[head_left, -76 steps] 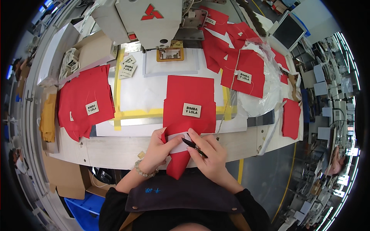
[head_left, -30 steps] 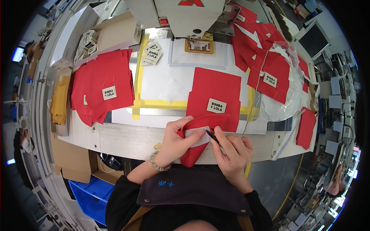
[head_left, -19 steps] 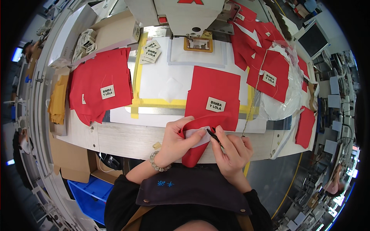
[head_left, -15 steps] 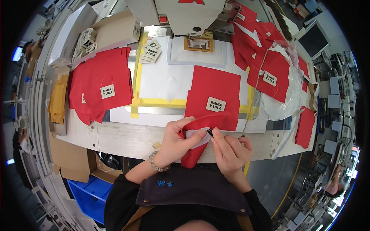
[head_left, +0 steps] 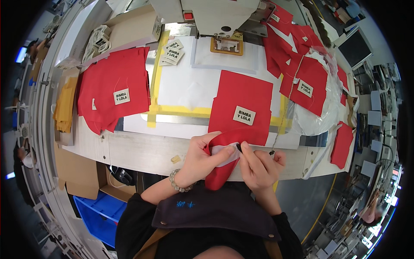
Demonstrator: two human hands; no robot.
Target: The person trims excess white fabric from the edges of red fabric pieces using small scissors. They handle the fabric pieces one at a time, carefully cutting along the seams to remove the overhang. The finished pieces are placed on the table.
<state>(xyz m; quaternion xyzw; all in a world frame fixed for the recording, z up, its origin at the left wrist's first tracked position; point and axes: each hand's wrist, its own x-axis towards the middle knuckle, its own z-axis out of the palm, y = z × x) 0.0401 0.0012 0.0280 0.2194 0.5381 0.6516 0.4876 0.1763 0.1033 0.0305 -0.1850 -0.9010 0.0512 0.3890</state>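
Note:
A red fabric piece [head_left: 246,93] with a pale printed label [head_left: 244,115] lies in front of me, its near end folded up to show a white backing [head_left: 223,156]. My left hand [head_left: 202,156] pinches that folded end between thumb and fingers. Close against it, my right hand [head_left: 261,168] is closed round a small black tool [head_left: 239,147]. Its black tip touches or nearly touches the white backing. A cord [head_left: 290,95] runs from the upper right to the tool's other end by my right hand; my fingers hide most of the tool, so its kind is unclear.
A sewing machine head [head_left: 211,17] stands at the back above a brass-coloured frame [head_left: 226,46]. Stacked red pieces [head_left: 103,82] lie left, more red pieces [head_left: 306,69] with plastic right. Loose labels [head_left: 172,56] lie on the yellow-taped work surface; a box [head_left: 129,32] stands behind.
The whole view has shifted slightly. Both hands keep their grip on the red fabric and the black tool, with my right fingers slightly moved at the white backing.

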